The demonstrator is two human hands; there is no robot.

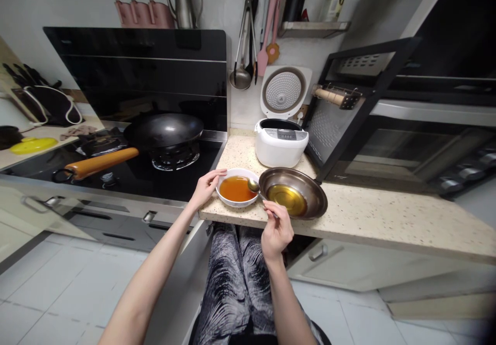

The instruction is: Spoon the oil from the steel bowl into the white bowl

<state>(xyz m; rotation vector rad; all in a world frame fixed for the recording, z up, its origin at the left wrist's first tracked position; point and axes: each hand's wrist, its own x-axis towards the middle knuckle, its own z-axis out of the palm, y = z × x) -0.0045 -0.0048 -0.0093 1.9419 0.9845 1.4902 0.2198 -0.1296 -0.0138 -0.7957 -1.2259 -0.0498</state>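
Note:
A white bowl (222,198) of orange-brown liquid stands at the counter's front edge. My left hand (206,186) grips its left rim. Between the fingers of my right hand (277,226) is the handle of a metal spoon (253,185); the spoon's head is over the right side of the white bowl, near its rim. Close by on the right sits a wide metal bowl (315,196) with yellow, oil-like liquid in its bottom. My right hand is just in front of this metal bowl.
Behind the bowls stands a white rice cooker (281,149) with its lid up. A wok (165,130) rests on the stove to the left, its wooden handle pointing toward the front. An oven (418,149) is at the right, and utensils (248,40) hang on the wall.

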